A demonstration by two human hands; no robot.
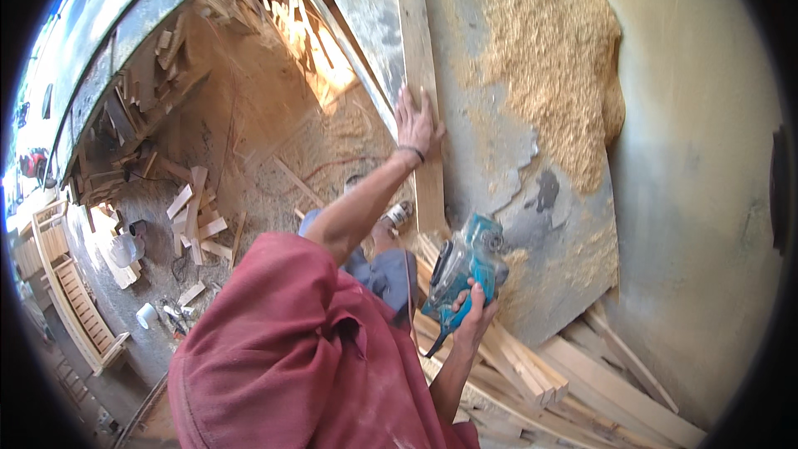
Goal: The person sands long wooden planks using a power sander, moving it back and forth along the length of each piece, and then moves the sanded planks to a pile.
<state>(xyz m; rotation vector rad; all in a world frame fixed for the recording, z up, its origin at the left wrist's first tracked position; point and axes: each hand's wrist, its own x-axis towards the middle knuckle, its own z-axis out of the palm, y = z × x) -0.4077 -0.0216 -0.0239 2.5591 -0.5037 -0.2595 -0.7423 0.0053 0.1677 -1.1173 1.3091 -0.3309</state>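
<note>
My left hand (pixel 418 125) lies with fingers spread across a long, narrow wooden board (pixel 413 29), pressing on its upper face. The board rests along the edge of a grey work surface (pixel 461 91) and runs away from me. In my right hand (pixel 475 316) is a teal electric planer (pixel 467 264), gripped by its rear handle. It is tilted beside the board's near end; whether it touches the board I cannot tell. A dark cord leaves the back of the handle.
A thick heap of shavings (pixel 553 58) covers the right of the work surface, against a plain wall (pixel 698 158). Stacked timber strips (pixel 519 362) lie at lower right. Wood offcuts (pixel 198 216) litter the floor at left, near a slatted wooden bench (pixel 79 299).
</note>
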